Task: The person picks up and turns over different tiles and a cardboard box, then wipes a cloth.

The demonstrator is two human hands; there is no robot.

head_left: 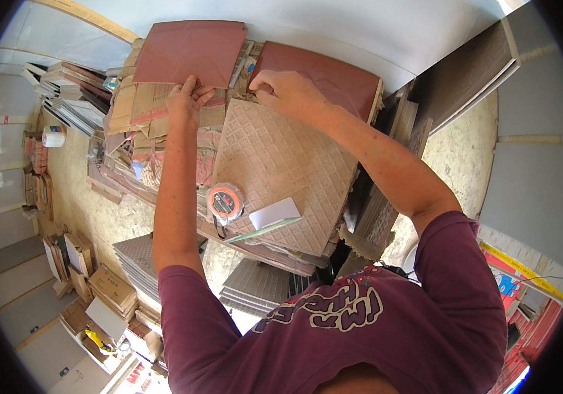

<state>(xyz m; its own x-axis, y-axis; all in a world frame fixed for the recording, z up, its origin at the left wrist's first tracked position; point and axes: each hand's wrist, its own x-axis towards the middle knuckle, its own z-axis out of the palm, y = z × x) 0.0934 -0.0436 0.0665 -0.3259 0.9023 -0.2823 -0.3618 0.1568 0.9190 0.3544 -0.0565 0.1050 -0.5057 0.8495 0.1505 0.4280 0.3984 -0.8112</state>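
Observation:
My left hand (188,104) is at the near edge of a glossy dark-red tile (189,51), one digit over its top and the other fingers bent along the edge. That tile rests over cardboard packing on a stack. My right hand (287,93) has its fingers curled in at the left corner of a second dark-red tile (334,73); what they hold, if anything, is hidden. Nearer me a beige tile (294,167) lies with its ridged grid face up. On it are an orange-and-white tape measure (225,202) and a white card-like piece with a green edge (273,214).
Torn cardboard (147,102) covers the stack's left side. Large dark boards (455,72) lean at the right. Grey ridged tiles (255,282) are piled low in front of me. Boxes (112,289) and leaning panels stand at the left, and a white container (54,136) farther back.

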